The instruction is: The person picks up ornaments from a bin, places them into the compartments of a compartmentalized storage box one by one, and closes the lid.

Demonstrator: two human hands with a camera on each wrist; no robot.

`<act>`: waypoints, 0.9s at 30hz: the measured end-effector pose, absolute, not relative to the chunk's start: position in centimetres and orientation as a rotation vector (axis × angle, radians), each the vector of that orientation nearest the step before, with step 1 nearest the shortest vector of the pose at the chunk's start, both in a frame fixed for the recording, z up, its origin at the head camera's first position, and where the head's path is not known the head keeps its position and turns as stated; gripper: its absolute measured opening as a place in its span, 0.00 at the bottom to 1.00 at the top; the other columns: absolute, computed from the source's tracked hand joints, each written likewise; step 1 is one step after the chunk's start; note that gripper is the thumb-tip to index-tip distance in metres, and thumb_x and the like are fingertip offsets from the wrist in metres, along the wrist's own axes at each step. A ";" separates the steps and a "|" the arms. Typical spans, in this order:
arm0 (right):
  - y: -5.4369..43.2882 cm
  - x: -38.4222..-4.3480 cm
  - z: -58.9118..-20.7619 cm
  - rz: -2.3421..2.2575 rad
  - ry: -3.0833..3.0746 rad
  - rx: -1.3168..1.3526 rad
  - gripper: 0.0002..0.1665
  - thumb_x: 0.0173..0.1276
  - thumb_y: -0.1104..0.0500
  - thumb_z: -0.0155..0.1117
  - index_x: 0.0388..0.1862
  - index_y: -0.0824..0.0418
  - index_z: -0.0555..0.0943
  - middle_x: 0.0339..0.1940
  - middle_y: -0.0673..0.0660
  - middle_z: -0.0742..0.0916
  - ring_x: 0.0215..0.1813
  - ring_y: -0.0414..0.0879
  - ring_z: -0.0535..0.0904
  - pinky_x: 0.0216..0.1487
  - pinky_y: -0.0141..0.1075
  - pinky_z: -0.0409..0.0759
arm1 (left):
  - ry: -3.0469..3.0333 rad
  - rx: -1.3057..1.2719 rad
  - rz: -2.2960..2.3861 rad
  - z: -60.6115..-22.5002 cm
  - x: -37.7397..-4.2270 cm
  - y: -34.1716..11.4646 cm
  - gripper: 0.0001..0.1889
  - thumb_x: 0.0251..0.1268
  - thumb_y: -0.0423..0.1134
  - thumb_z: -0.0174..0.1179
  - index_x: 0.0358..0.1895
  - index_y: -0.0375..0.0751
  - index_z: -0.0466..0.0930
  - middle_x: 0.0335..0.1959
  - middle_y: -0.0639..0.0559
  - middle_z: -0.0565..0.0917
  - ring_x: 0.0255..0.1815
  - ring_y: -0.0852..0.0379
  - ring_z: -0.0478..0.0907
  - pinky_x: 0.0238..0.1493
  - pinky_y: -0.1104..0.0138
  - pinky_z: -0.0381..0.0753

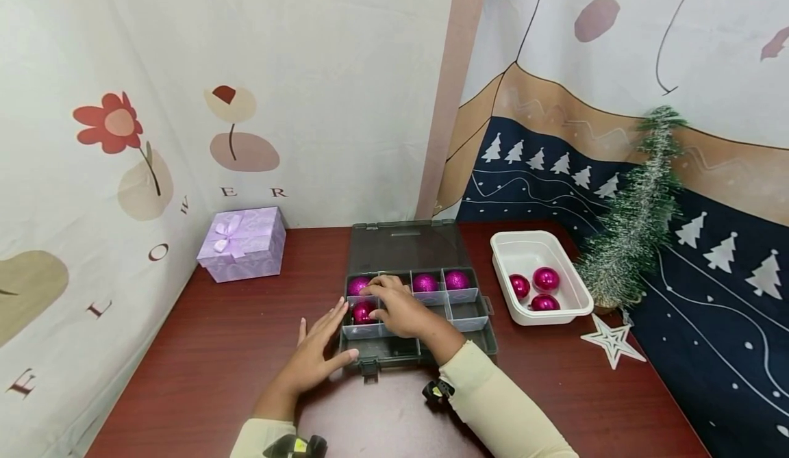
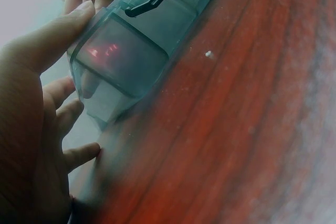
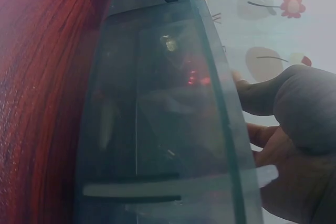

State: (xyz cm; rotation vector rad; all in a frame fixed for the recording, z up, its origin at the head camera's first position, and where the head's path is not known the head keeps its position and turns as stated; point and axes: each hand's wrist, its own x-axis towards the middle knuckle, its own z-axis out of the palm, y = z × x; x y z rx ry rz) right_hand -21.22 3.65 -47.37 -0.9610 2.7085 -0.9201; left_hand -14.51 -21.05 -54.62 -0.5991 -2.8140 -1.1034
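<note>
A dark see-through compartment box [image 1: 394, 362] lies on the table with its lid raised at the back. My left hand [image 1: 317, 348] rests along its left side, fingers extended and touching the wall; in the left wrist view the thumb lies at the rim. My right hand [image 1: 401, 309] reaches over the box. Its thumb and forefinger are bent around a shiny magenta bauble [image 1: 361, 313] in the left middle compartment. Glittery magenta baubles sit in the back row: one at left [image 1: 356, 285], partly behind the fingers, and two further right [image 1: 456, 280].
A white tub [image 1: 505, 307] with three shiny magenta baubles [image 1: 546, 278] stands right of the box. Beyond it are a small frosted tree [image 1: 641, 225] and a white star [image 1: 613, 340]. A lilac gift box [image 1: 243, 246] stands at the back left, near the cloth wall.
</note>
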 end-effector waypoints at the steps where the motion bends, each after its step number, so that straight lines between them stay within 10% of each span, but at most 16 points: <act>1: 3.7 -21.2 -47.3 -0.919 2.709 -0.963 0.27 0.80 0.59 0.69 0.75 0.55 0.80 0.78 0.61 0.77 0.83 0.62 0.67 0.79 0.67 0.69 | -2.813 -0.600 -1.104 -54.6 -14.5 -21.1 0.49 0.69 0.58 0.71 0.89 0.48 0.59 0.90 0.46 0.61 0.86 0.26 0.63 0.75 0.14 0.31; 27: 9.8 -21.4 -45.9 -1.303 2.699 -0.824 0.27 0.77 0.66 0.70 0.73 0.62 0.81 0.74 0.63 0.79 0.79 0.64 0.71 0.77 0.65 0.76 | -2.810 -0.601 -1.110 -54.7 -14.5 -21.0 0.50 0.68 0.58 0.72 0.88 0.48 0.60 0.90 0.46 0.61 0.86 0.27 0.63 0.76 0.15 0.30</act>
